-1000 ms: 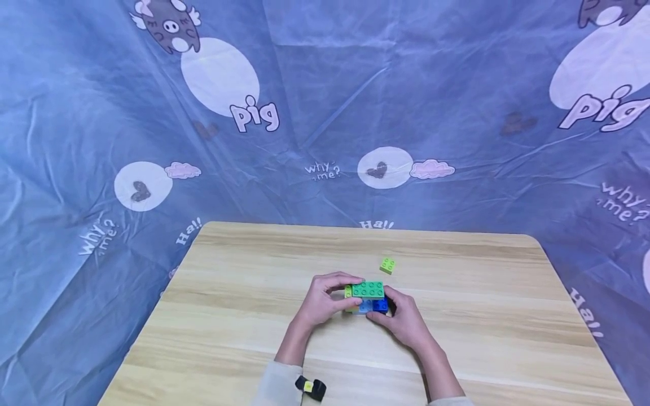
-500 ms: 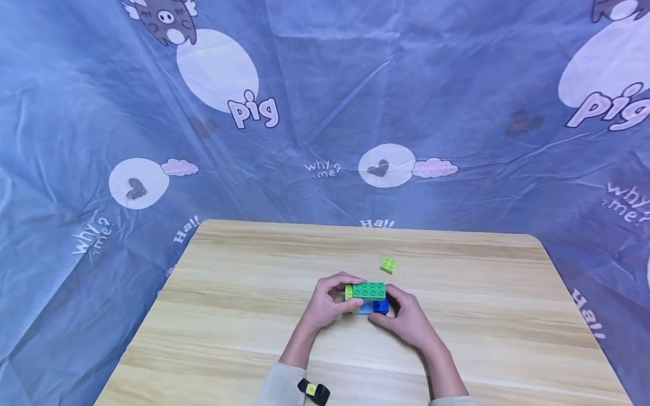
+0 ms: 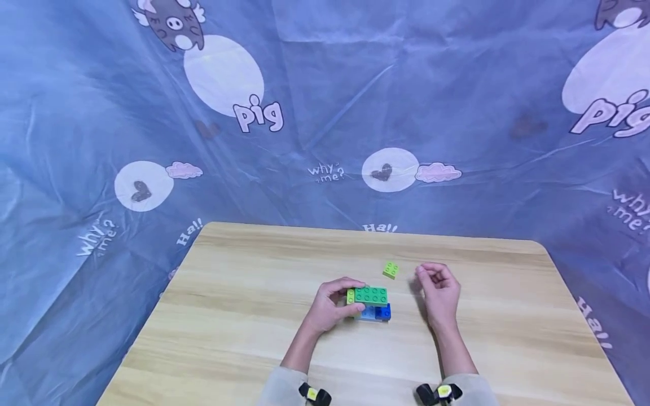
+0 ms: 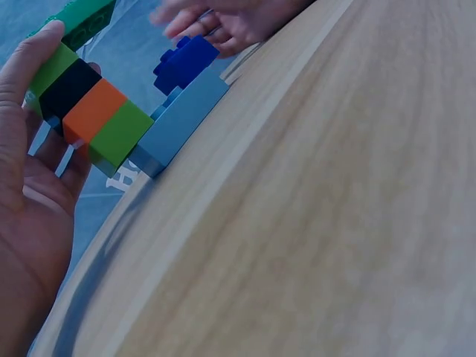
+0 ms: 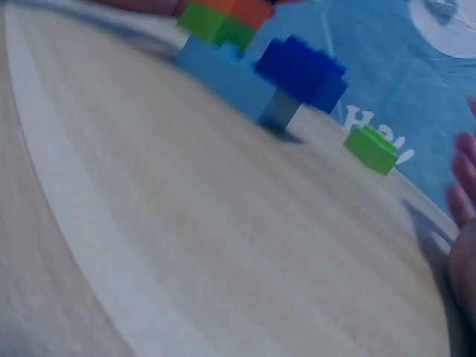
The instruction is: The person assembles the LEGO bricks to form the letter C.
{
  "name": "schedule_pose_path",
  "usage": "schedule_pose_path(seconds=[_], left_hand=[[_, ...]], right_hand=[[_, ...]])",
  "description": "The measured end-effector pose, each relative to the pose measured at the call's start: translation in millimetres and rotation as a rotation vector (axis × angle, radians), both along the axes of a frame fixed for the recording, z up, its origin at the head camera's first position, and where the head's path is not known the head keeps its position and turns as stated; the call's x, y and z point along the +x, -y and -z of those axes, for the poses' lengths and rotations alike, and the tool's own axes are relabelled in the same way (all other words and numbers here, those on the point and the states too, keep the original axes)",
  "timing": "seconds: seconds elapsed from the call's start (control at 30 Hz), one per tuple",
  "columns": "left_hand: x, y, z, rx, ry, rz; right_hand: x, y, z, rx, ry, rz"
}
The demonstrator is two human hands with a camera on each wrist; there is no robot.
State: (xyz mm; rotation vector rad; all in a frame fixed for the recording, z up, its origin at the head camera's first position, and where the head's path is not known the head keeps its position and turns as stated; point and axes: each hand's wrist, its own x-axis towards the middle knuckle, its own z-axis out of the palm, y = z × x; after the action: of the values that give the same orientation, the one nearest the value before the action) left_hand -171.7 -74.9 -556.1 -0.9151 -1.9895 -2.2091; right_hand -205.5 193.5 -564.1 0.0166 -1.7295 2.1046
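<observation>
left hand (image 3: 326,309) on the brick stack (image 4: 95,110), right hand (image 3: 443,294) out on its own

so the 2 hands are apart. the left has its thumb and fingers wrapped round the upper part of the stack, about midway between the desk's (image 3: 233,316) left and right edges. light blue brick (image 4: 186,119) at the bottom, dark blue brick (image 3: 383,312) on its right end, then 4 going up the left: lime, orange, black, lime. green brick (image 3: 370,295) up top, sticking out to the right.

right hand's empty, fingers loosely bent, over toward the right edge. 1 loose lime brick (image 3: 390,270) sits near it, between the stack and the far edge.
</observation>
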Motion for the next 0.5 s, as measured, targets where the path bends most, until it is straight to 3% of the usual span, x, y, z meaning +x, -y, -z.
schedule_pose_path(seconds=[0.07,0.13,0.23,0.33,0.5], left_hand=[[1.2,-0.9,0.4,-0.022,0.017,0.003],[1.7,-1.3,0.7,-0.039,0.029,-0.006],[2.9,-0.2,2.5,-0.062,0.060,-0.022],[4.0,0.6,3.6,-0.070,0.069,-0.013],[4.1,0.8,2.7,-0.080,0.061,-0.015]], right_hand=[[-1.6,1,0.9,0.074,0.038,0.122],[-2.6,3,2.8,0.240,0.076,0.145],[-4.1,5,6.3,0.542,0.094,0.061],[-6.0,8,10.1,0.794,0.056,-0.017],[-8.4,12,12.0,1.018,-0.029,-0.077]])
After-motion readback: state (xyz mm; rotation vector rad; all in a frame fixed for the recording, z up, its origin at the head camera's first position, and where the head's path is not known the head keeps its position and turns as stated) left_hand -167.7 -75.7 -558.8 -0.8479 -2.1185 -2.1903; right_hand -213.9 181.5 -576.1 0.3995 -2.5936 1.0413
